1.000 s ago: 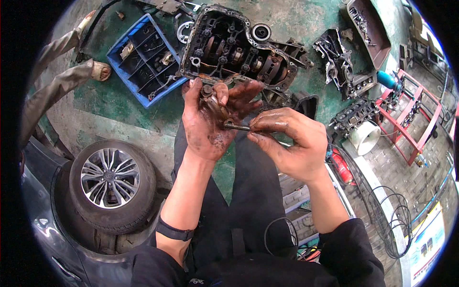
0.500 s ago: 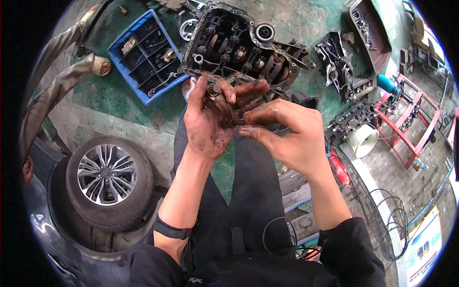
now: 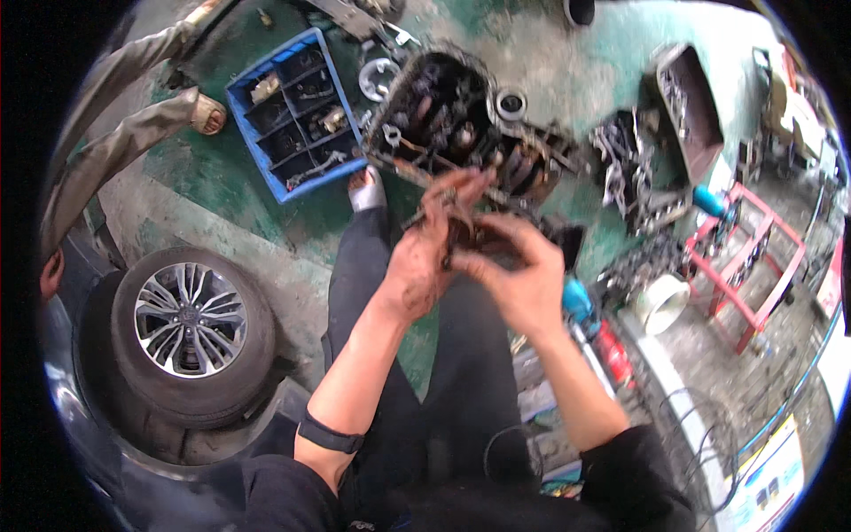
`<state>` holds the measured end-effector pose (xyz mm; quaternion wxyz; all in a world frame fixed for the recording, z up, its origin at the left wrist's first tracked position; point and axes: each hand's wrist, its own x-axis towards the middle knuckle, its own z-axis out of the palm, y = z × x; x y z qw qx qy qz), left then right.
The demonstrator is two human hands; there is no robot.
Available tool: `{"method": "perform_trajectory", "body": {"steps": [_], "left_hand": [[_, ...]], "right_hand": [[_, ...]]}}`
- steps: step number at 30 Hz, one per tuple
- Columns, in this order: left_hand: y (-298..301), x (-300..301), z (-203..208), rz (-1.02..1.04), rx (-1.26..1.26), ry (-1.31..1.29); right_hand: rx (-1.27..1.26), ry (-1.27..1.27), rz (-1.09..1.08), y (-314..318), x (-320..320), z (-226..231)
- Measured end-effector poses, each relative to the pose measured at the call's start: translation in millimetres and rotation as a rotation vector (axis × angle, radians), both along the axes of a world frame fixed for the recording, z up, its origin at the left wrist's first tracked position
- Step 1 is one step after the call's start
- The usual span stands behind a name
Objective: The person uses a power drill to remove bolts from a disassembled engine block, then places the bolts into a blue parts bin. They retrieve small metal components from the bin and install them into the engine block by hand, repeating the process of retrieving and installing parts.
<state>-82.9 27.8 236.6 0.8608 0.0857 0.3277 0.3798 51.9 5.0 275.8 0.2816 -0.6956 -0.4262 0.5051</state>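
Observation:
My left hand (image 3: 421, 262), blackened with grease, is cupped in front of my knees with its fingers curled around small dark metal parts, whose exact kind is blurred. Against its palm, my right hand (image 3: 523, 270) pinches with thumb and fingers; what sits in that pinch is hidden. Just beyond both hands lies an opened engine block (image 3: 443, 115) on the floor, its oily insides facing up. A round ring-shaped part (image 3: 511, 104) rests at its far side.
A blue divided crate (image 3: 292, 115) holds small parts at left. A car wheel (image 3: 191, 319) lies near left. Metal castings (image 3: 625, 155), a brown tray (image 3: 691, 111), a red frame (image 3: 749, 266) and a fire extinguisher (image 3: 613, 355) are at right. Another person's foot (image 3: 208, 113) stands beyond the crate.
My view has shifted, so the engine block and crate sit lower and farther right. My left hand has turned and its fingers have closed more; my right hand has moved in closer against it.

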Motion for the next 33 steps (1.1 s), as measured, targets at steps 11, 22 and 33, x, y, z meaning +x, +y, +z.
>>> {"method": "perform_trajectory", "body": {"steps": [11,22,33], "left_hand": [[-6,-24,-26,-0.391,0.606,0.869],[-24,-92,-74,-0.689,0.766,1.519],[-32,-143,-131,0.002,0.190,0.631]], "right_hand": [[-0.239,0.066,-0.051,-29,-43,-18],[-0.386,0.296,-0.157,-40,-107,-81],[-0.150,0.049,0.235,17,-156,-111]]}}
